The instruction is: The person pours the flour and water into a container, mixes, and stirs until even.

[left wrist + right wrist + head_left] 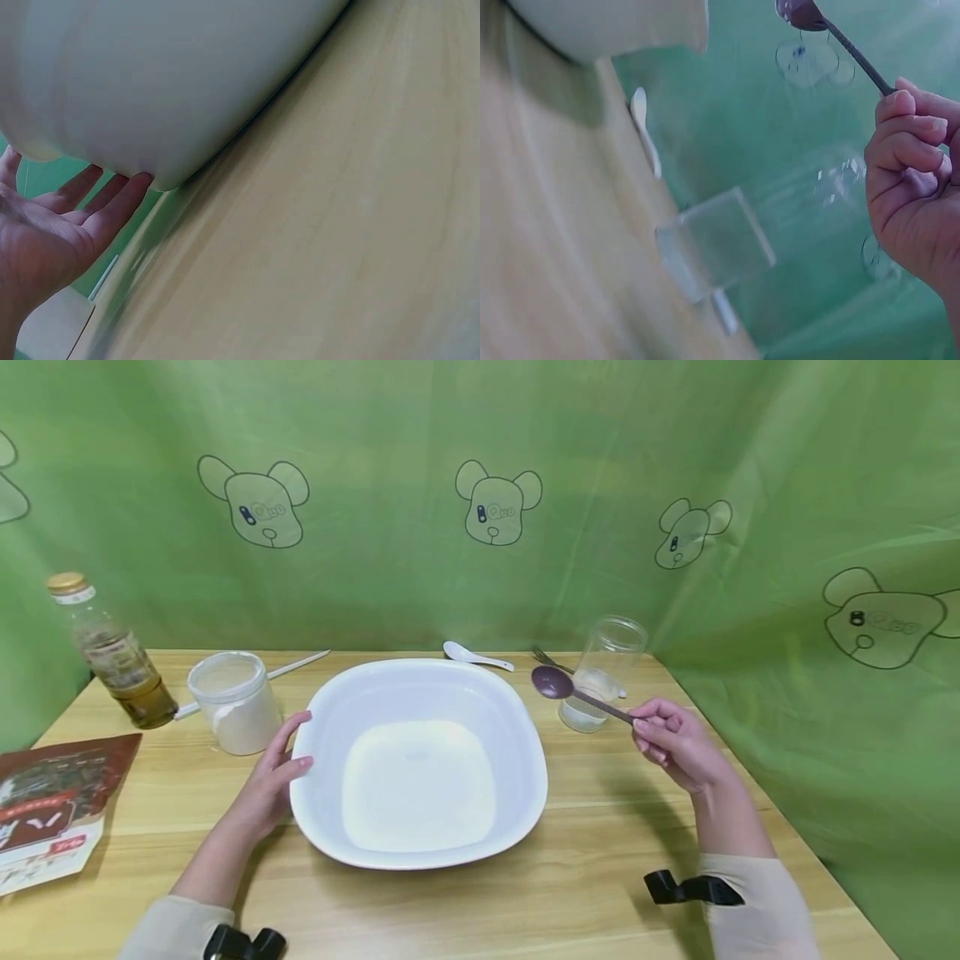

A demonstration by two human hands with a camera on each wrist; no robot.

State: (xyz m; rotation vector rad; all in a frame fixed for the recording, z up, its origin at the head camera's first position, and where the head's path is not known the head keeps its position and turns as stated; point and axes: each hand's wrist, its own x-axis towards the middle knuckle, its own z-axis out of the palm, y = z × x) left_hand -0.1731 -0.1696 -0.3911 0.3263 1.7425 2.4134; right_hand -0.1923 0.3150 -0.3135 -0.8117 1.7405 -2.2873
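Note:
A white basin [420, 852] sits in the middle of the table. My left hand [266, 785] holds it by the left rim, with fingertips [139, 180] against its outer wall in the left wrist view. My right hand [678, 743] pinches the handle end of a long dark purple spoon [552, 682], held up to the right of the basin. Behind the spoon stands a clear jar [615, 647] with some clear liquid low inside. In the right wrist view the spoon [855, 52] points up and away from the curled fingers [907, 150].
At the back lie a white spoon [472, 656] and a fork [546, 658]. On the left stand a jar of white powder [243, 710] and a bottle of brown liquid [123, 668], with a white stick [300, 663] behind. A printed bag [63, 802] lies at the left edge. Green curtain [390, 568] surrounds the table.

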